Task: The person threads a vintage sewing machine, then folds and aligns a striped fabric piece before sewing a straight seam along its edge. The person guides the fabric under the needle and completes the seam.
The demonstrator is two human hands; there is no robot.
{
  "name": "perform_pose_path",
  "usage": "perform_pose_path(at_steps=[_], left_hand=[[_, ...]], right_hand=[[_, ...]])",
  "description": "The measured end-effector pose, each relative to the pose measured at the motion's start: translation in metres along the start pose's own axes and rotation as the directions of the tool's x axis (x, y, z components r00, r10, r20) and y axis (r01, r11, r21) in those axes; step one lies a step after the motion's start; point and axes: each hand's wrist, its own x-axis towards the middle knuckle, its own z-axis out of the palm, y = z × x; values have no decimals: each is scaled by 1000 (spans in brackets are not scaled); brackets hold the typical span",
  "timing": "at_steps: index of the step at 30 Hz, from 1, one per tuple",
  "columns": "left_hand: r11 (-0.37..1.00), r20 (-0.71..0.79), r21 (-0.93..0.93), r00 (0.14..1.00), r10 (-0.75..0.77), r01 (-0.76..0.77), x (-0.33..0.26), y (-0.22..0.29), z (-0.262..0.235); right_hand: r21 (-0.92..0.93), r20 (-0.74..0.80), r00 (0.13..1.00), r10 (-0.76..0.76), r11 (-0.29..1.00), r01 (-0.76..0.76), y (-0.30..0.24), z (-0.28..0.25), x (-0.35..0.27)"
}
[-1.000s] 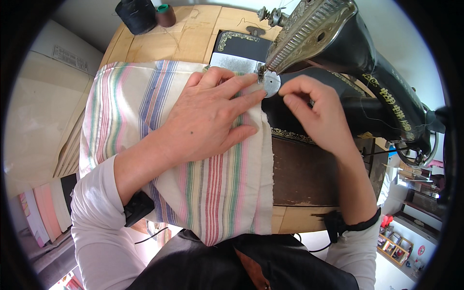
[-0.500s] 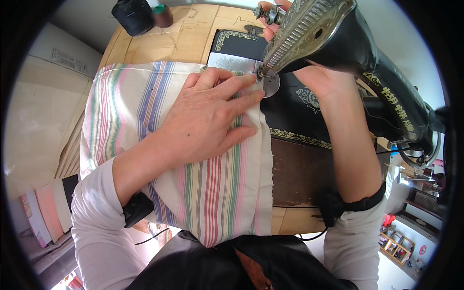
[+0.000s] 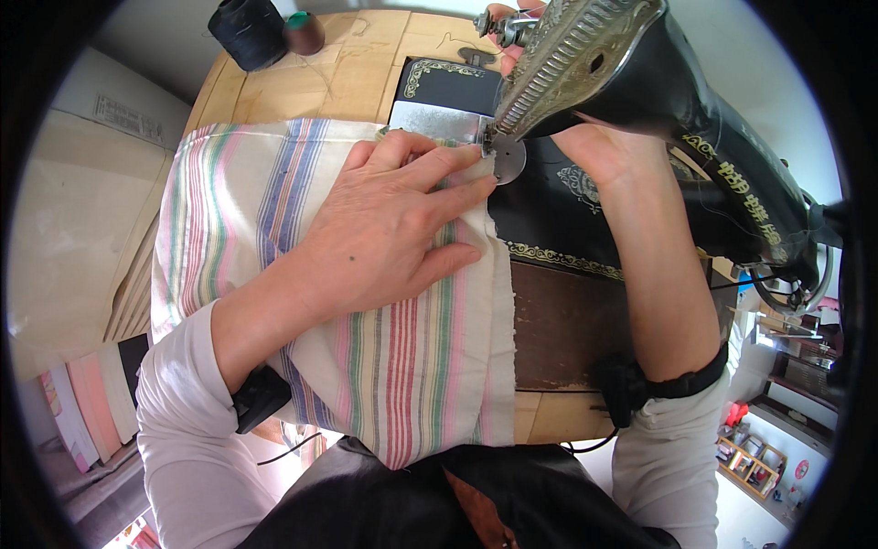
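Note:
My left hand (image 3: 384, 215) lies flat and open on a striped cloth (image 3: 402, 375), its fingers stretched toward the presser foot (image 3: 487, 137). The fingertips rest close beside the foot, where the cloth's edge meets the needle plate (image 3: 510, 163). A black sewing machine (image 3: 658, 87) with an ornate metal faceplate (image 3: 572, 59) leans over from the upper right. My right hand (image 3: 599, 151) reaches behind the machine's head. Some of its fingertips show beside the tension knob (image 3: 512, 32); the machine hides the rest, so its grip cannot be made out.
A large black thread cone (image 3: 247, 35) and a small brown spool (image 3: 305, 33) stand at the far left of the wooden table (image 3: 366, 46). A dark brown board (image 3: 562, 329) lies in front of the machine bed. The handwheel (image 3: 809, 284) sits at the right.
The picture has shifted very slightly to the left. Both hands and the cloth keep nearly the same places.

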Motion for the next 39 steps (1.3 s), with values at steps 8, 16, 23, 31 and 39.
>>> perform_pose_path(at_steps=[8,16,23,31,39], left_hand=[[1000,2,2,1000,-9,9,1,0,0],[999,-13,32,1000,-7,8,0,-2,2],[999,-28,35,1000,-2,3,1,-2,3],[1000,-20,17,1000,-9,10,1,-2,3],[1000,-8,20,1000,-6,6,0,-2,2]], right_hand=[[-247,26,1000,13,969,-7,-4,-39,-8],[-203,-176,983,-50,979,13,-4,-63,-19],[-220,-202,977,-61,975,15,-1,-52,-21],[-285,-377,919,-119,958,7,5,-27,-27],[-738,-182,983,7,659,-141,-13,-22,-78]])
